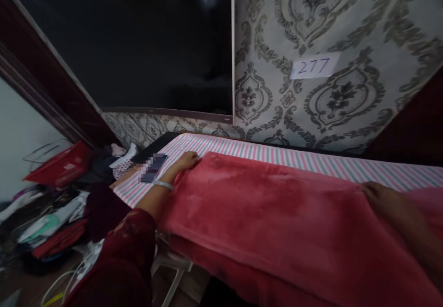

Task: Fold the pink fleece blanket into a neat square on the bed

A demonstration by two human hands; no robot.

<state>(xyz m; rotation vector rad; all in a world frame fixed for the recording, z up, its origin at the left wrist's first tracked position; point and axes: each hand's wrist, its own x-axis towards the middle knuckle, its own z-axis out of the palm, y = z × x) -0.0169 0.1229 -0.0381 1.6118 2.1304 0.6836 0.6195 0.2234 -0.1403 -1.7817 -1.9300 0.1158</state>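
Observation:
A wide red plush cloth [263, 205], perhaps a blanket, spreads across a striped pink, grey and white cover [290, 157]. Its near part hangs over the front edge. At the cloth's far left corner, my left hand [188, 160] is closed on the fabric, with a band around the wrist. My right hand [384, 198] pinches the cloth's far edge on the right, and that arm is slightly blurred. Between the two hands the fabric lies stretched, with smooth and darker patches in its pile. The fingertips of both hands are partly hidden.
A phone [154, 168], partly pixelated, lies on the striped cover left of my left hand. A large dark television [138, 49] hangs above. A paper marked 277 [314, 66] is on the patterned wall. Piled clothes [55, 224] and a red bag [62, 164] are at left.

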